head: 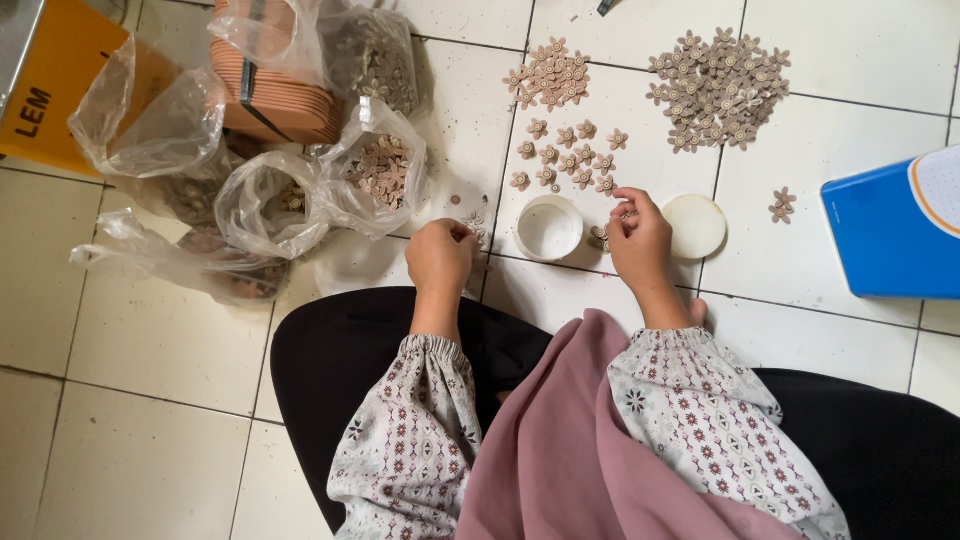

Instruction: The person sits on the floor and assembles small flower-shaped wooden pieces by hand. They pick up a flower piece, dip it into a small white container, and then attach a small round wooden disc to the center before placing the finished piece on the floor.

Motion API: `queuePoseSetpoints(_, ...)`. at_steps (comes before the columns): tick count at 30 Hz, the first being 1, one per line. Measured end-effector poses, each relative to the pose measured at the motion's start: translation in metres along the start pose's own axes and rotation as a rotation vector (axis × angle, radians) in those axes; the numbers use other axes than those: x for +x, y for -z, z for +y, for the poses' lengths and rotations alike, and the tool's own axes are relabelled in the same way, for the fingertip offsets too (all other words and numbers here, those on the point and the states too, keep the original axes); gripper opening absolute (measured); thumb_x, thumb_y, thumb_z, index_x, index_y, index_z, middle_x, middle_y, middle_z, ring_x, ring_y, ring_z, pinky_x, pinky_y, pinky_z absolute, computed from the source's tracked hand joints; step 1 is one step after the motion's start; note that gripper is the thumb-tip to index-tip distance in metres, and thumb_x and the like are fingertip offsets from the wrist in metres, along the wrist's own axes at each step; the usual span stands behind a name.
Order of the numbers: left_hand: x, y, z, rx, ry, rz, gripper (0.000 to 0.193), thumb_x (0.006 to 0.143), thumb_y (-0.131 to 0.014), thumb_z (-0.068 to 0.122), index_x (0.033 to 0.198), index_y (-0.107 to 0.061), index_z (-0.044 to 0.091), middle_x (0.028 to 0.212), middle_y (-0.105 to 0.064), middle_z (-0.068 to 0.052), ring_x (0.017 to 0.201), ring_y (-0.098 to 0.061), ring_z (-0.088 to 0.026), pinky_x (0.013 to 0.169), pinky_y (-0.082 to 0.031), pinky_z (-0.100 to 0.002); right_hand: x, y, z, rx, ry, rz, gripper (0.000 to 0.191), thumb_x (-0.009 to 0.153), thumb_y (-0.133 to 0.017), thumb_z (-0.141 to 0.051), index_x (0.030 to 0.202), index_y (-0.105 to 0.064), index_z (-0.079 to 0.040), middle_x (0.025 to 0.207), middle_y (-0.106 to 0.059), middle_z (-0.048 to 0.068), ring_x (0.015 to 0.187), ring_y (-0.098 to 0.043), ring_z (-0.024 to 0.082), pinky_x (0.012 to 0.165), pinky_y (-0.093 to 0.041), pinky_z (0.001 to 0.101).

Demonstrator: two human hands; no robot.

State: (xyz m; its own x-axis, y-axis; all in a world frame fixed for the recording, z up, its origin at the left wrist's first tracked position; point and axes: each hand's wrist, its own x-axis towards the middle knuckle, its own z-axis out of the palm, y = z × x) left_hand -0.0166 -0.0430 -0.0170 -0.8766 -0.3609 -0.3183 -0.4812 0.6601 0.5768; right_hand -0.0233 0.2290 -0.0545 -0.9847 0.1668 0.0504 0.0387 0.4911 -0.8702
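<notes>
My left hand (440,255) rests on the white tiled floor (150,340) with its fingers curled over tiny pieces beside a small white round pot (548,229). My right hand (638,240) pinches a small tan flower-shaped piece just right of the pot, next to a flat white lid (695,225). A few rows of the same flower pieces (565,155) lie beyond the pot. Two heaps of them sit farther off, one small (548,73) and one large (718,90).
Several clear plastic bags (375,170) with more flower pieces lie at the left, with a stack of terracotta-coloured discs (270,95) and a yellow box (50,80). A blue box (895,225) stands at the right. Two loose flowers (782,204) lie near it.
</notes>
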Motion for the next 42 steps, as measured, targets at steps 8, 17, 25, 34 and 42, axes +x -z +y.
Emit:
queuePoseSetpoints(8, 0.003, -0.011, -0.008, 0.077, -0.119, 0.056, 0.012, 0.086, -0.072, 0.016, 0.094, -0.081, 0.016, 0.086, -0.076, -0.012, 0.084, -0.071, -0.034, 0.080, -0.055, -0.044, 0.004, 0.008, 0.010, -0.010, 0.010, 0.012, 0.033, 0.091, -0.061, 0.002, 0.124, -0.064, -0.004, 0.089, -0.069, 0.004, 0.067, -0.064, 0.008, 0.060, -0.051, 0.0255)
queuePoseSetpoints(17, 0.003, -0.008, -0.005, -0.066, -0.163, -0.008, 0.016, 0.078, -0.079, 0.018, 0.089, -0.077, 0.008, 0.081, -0.077, -0.009, 0.075, -0.074, -0.026, 0.076, -0.057, -0.036, 0.006, 0.010, 0.021, -0.035, -0.025, 0.019, 0.035, 0.090, -0.061, 0.002, 0.124, -0.064, -0.005, 0.087, -0.069, 0.002, 0.065, -0.063, 0.009, 0.061, -0.051, 0.0265)
queuePoseSetpoints(25, -0.001, -0.003, 0.001, -0.067, -0.164, -0.028, 0.013, 0.078, -0.079, 0.018, 0.084, -0.077, 0.007, 0.079, -0.076, -0.009, 0.074, -0.073, -0.027, 0.073, -0.056, -0.037, 0.006, 0.009, 0.020, -0.049, -0.047, 0.005, 0.034, 0.090, -0.062, 0.001, 0.124, -0.064, -0.006, 0.085, -0.069, 0.002, 0.064, -0.063, 0.009, 0.061, -0.051, 0.0264)
queuePoseSetpoints(34, -0.005, 0.005, 0.011, -0.119, -0.125, 0.052, 0.013, 0.082, -0.078, 0.021, 0.089, -0.080, 0.010, 0.081, -0.076, -0.009, 0.073, -0.073, -0.027, 0.071, -0.056, -0.036, 0.006, 0.009, 0.021, -0.062, -0.047, 0.000, 0.035, 0.090, -0.062, 0.001, 0.124, -0.065, -0.006, 0.085, -0.070, 0.002, 0.065, -0.064, 0.009, 0.061, -0.052, 0.0262)
queuePoseSetpoints(42, -0.005, 0.003, 0.012, -0.042, -0.119, 0.056, 0.009, 0.091, -0.071, 0.017, 0.090, -0.074, 0.009, 0.081, -0.077, -0.007, 0.077, -0.073, -0.026, 0.073, -0.055, -0.038, 0.006, 0.009, 0.020, -0.086, -0.088, -0.007, 0.035, 0.089, -0.063, 0.000, 0.123, -0.066, -0.007, 0.083, -0.070, 0.002, 0.064, -0.063, 0.009, 0.061, -0.051, 0.0259)
